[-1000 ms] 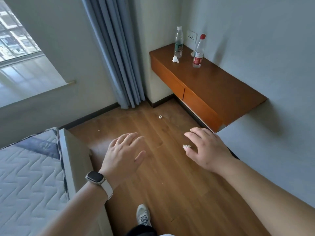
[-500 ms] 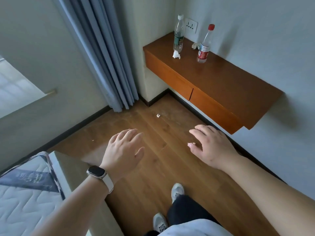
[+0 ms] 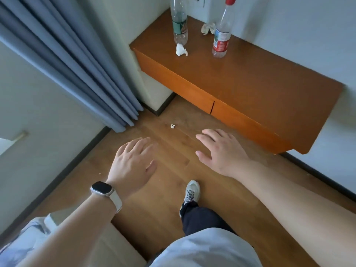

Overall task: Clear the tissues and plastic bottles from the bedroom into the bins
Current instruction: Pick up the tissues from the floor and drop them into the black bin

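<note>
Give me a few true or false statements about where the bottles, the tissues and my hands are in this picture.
1. The green-label bottle and the red-capped bottle both stand upright on the wooden desk. True.
2. The right hand holds a tissue. False: it is open and empty.
3. A crumpled white tissue lies at the foot of the green-label bottle. True.
4. The smartwatch is on the right wrist. False: it sits on the wrist of the left hand.

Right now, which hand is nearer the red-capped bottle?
Right. The right hand hovers just short of the shelf holding the red-capped bottle; the left hand hangs farther left.
</note>
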Action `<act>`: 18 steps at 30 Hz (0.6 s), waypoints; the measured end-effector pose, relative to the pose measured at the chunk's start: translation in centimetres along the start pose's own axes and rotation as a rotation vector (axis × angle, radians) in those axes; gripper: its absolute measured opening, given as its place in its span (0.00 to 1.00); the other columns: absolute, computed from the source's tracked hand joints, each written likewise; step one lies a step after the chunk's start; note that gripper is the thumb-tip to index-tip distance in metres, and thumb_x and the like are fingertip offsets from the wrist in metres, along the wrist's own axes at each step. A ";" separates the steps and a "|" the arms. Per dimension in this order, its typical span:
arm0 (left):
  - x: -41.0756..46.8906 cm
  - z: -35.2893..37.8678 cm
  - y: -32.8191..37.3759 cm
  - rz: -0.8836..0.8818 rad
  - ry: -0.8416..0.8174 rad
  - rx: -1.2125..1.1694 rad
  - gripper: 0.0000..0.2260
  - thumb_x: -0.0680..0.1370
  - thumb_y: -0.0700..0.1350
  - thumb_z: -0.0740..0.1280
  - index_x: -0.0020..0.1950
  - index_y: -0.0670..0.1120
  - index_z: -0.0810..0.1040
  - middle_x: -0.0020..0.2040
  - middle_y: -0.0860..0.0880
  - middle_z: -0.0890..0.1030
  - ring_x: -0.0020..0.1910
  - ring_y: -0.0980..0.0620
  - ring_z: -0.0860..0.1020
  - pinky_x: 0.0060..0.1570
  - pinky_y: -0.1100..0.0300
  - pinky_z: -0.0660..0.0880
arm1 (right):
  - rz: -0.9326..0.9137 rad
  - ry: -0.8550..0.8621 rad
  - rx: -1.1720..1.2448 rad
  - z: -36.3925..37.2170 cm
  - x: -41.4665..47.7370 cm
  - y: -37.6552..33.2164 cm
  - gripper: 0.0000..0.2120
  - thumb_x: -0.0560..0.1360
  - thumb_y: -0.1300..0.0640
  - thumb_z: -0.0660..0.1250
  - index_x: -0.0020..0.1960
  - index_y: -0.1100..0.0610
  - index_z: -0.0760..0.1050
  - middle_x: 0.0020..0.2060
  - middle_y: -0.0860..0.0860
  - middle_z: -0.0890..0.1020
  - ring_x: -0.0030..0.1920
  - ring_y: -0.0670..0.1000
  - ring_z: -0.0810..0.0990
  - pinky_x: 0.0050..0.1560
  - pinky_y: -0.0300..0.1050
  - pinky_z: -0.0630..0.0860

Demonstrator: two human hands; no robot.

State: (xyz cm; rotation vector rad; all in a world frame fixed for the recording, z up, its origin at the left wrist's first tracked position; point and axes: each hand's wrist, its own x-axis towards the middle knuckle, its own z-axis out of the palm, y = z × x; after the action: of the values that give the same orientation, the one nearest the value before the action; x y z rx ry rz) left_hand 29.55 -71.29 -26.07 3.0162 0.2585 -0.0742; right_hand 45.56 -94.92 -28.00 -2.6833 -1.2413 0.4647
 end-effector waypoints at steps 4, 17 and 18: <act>6.1 -0.6 -1.9 0.076 -0.014 0.055 0.20 0.79 0.52 0.61 0.71 0.49 0.72 0.69 0.47 0.74 0.69 0.42 0.70 0.67 0.43 0.67 | -0.020 0.029 -0.019 -1.5 4.8 1.2 0.26 0.78 0.39 0.52 0.69 0.52 0.68 0.67 0.51 0.72 0.65 0.56 0.70 0.60 0.55 0.70; 17.1 0.1 -4.8 0.325 -0.050 0.075 0.20 0.78 0.54 0.60 0.67 0.48 0.76 0.66 0.46 0.77 0.67 0.43 0.73 0.63 0.43 0.69 | 0.187 0.082 0.052 -2.9 9.0 2.3 0.25 0.79 0.38 0.50 0.69 0.50 0.67 0.69 0.50 0.70 0.68 0.55 0.68 0.66 0.55 0.68; 17.9 0.3 -5.0 0.345 -0.069 0.073 0.20 0.78 0.54 0.59 0.67 0.49 0.75 0.66 0.46 0.76 0.67 0.43 0.73 0.63 0.43 0.69 | 0.208 0.086 0.048 -2.7 9.1 2.1 0.25 0.79 0.38 0.50 0.69 0.50 0.67 0.69 0.50 0.70 0.68 0.55 0.68 0.66 0.55 0.68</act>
State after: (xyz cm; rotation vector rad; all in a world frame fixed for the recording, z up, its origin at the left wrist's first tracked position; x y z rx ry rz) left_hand 46.24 -63.42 -27.99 3.0717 -0.2774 -0.1593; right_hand 53.49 -89.34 -27.94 -2.7715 -0.9220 0.3946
